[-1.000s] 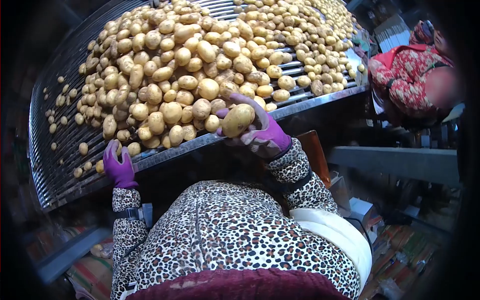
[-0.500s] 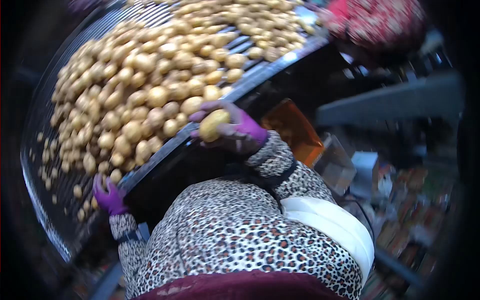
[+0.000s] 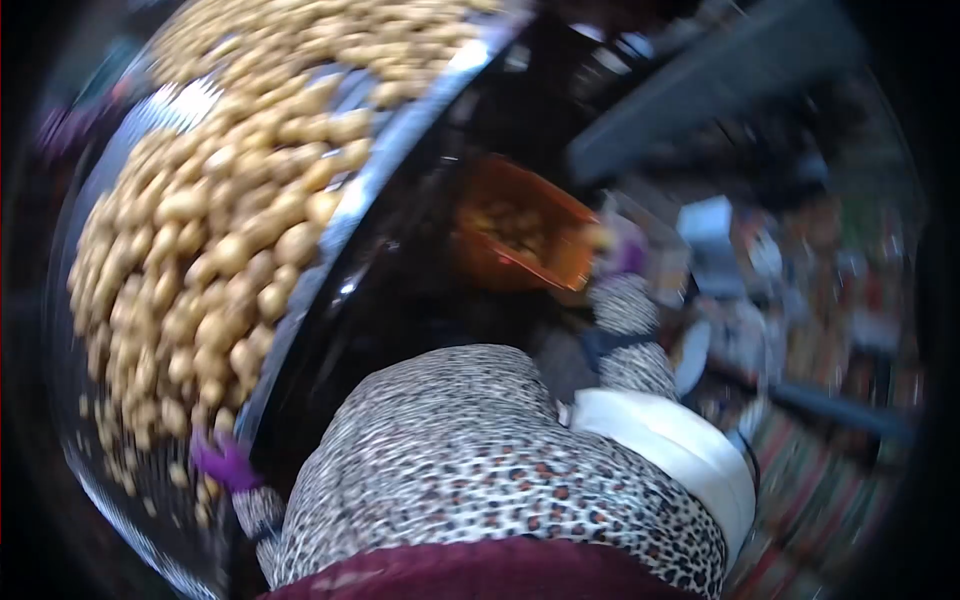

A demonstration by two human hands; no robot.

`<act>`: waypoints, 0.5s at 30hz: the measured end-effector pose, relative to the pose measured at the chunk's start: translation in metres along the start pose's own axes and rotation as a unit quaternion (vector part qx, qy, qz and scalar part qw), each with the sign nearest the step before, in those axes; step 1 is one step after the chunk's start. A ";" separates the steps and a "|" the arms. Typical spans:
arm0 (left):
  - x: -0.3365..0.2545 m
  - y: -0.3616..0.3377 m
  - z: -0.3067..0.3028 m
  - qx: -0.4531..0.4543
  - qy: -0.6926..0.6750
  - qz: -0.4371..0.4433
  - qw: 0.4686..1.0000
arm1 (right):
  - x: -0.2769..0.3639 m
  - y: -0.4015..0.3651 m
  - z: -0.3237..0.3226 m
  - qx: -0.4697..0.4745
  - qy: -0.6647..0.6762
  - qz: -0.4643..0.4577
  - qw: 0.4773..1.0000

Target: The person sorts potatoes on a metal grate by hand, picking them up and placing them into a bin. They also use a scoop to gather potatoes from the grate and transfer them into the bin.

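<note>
Away from the grooved surface [image 3: 335,230] swings my right hand [image 3: 627,250], carrying its potato [image 3: 601,238] across the dark gap to the far rim of the orange bin [image 3: 568,262]. Half a second ago it was right at the metal edge; now it's well apart from that heap of potatoes [image 3: 200,270]. My view has turned too, pushing the heap over to the left. So the picked potato is now off the surface and right beside the bin, where more potatoes show inside. Motion blur smears it, but I read the right fingers as closed around it; exactly where each fingertip sits, I can't tell. And my left hand [image 3: 225,463]? Still down at the near edge of the surface, fingers spread, near the loose small potatoes, nothing seen in its grasp. My two hands are wide apart.
</note>
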State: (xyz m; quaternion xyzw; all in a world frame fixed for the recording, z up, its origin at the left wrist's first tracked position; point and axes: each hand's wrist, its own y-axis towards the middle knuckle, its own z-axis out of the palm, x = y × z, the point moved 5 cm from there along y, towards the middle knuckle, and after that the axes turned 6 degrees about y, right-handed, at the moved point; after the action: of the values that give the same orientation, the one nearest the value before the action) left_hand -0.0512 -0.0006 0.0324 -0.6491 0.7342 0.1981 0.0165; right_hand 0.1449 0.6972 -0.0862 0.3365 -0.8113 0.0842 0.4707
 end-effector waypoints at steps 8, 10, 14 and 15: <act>-0.009 -0.006 -0.012 -0.100 0.129 -0.080 0.983 | 0.000 0.135 0.055 0.034 0.273 0.134 0.952; -0.008 -0.007 -0.013 -0.107 0.115 -0.100 0.983 | 0.120 0.140 0.127 0.185 0.234 -0.066 0.952; -0.007 -0.009 -0.016 -0.098 0.115 -0.130 0.980 | 0.381 0.030 0.247 0.447 0.144 -0.366 0.804; -0.007 -0.009 -0.017 -0.102 0.108 -0.131 0.980 | 0.412 0.003 0.266 0.457 0.146 -0.489 0.728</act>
State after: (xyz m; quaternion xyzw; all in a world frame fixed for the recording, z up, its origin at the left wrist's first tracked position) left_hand -0.0378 -0.0001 0.0477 -0.7559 0.6158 0.1967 -0.1037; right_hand -0.1809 0.3867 0.1082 0.8449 -0.3191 0.2508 0.3483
